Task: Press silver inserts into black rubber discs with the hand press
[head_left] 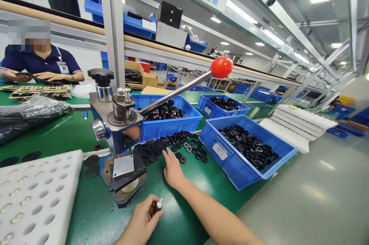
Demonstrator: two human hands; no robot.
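My left hand [142,217], low in the middle, is closed around a small dark part with a white tip [159,203]. Most of that part is hidden by the fingers. Farther forward, my right hand [173,170] has its fingers stretched out at the near edge of a pile of black discs [152,148]. Nothing shows in its grasp, and whether the fingertips touch a disc I cannot tell. Left of both hands stands a hand press [123,137], its steel lever ending in a red ball knob [221,67].
A blue bin [239,172] of black round parts stands at right, with more blue bins [173,125] behind. A white foam tray [43,199] with round holes lies at left, near a plastic bag [31,116]. Across the bench sits a person [43,62] handling dark parts.
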